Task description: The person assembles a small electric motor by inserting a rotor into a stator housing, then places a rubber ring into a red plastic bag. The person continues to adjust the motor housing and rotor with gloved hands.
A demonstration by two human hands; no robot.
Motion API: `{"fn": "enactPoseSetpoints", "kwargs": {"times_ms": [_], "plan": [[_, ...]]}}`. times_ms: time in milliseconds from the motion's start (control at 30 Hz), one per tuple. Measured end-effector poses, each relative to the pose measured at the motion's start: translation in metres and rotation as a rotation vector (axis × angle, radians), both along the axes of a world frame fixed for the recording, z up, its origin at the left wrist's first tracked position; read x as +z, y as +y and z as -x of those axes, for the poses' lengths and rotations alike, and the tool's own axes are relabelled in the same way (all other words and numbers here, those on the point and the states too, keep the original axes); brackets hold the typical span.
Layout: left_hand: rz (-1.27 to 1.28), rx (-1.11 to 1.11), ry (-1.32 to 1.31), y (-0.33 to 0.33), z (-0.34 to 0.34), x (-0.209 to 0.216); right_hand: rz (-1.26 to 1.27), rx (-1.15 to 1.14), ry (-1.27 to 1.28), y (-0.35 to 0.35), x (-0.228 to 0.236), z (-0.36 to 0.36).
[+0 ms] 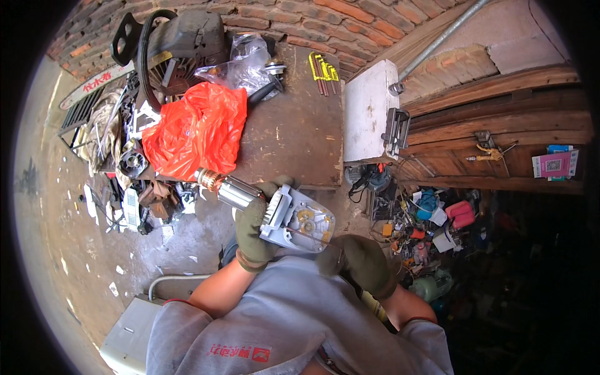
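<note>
My left hand [252, 234], in a green work glove, grips a silver cast-metal gear housing [319, 216] in front of my chest. A motor armature [237, 192] with a copper-coloured end sticks out of the housing toward the upper left. The housing's open side faces up, with yellowish grease inside. My right hand [365, 265], gloved too, is closed at the housing's lower right corner. From its fingers a thin metal rod [301, 235] reaches across the housing's open side. The rod's handle is hidden by the glove, so its kind cannot be told.
Beyond my hands stands a brown workbench [290, 134] with a red plastic bag [200, 131], a chainsaw [187, 37], a clear bag [240, 65] and a hex key set [324, 72]. A white board [370, 115] adjoins its right side. Clutter [431, 219] covers the floor at right.
</note>
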State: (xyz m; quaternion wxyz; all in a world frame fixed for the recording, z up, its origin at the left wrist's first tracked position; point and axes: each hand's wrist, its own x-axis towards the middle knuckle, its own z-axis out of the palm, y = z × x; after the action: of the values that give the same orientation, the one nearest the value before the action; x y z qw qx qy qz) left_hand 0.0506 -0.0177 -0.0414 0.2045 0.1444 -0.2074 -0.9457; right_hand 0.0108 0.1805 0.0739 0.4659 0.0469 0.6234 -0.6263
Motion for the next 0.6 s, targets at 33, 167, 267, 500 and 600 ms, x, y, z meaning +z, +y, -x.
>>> {"fn": "enactPoseSetpoints", "kwargs": {"times_ms": [33, 167, 267, 500, 600], "plan": [[-0.029, 0.01, 0.007, 0.001, 0.0, 0.0, -0.139, 0.116, 0.455, 0.001, 0.002, -0.001], [-0.051, 0.013, 0.029, 0.001, -0.003, 0.0, -0.378, 0.484, 1.559, -0.005, 0.012, 0.006], [0.101, -0.001, 0.057, 0.0, -0.003, -0.006, -0.375, 0.4, 1.173, -0.005, 0.012, 0.006], [0.128, -0.03, 0.119, 0.001, -0.005, 0.001, -0.263, 0.191, 0.338, 0.001, 0.002, 0.001], [0.16, -0.01, 0.081, -0.002, -0.006, 0.007, -0.337, 0.299, 1.034, -0.003, -0.001, 0.003]]}}
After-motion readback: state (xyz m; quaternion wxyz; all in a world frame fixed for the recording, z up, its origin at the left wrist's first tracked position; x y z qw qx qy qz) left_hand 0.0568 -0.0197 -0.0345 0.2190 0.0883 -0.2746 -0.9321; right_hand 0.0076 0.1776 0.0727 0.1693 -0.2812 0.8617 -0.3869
